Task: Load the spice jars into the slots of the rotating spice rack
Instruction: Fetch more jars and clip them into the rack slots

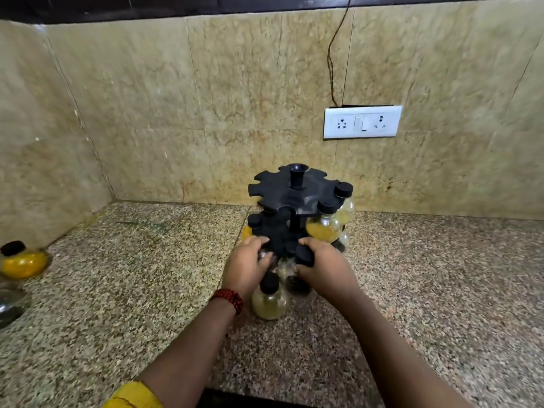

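Counter (pixel 412 290) wide, rack (pixel 297 201) at its far middle, two jars hanging on its right. Both hands at the lower tier: left hand (pixel 245 267) steadies the rim, fingers curled; right hand (pixel 319 267) grips a black-capped jar (pixel 304 256) (seating it, likely). Spare jar (pixel 22 259) far left.

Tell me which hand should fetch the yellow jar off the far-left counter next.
Left hand, probably: the yellow jar sits on its side of the counter, while the right hand is across the rack.
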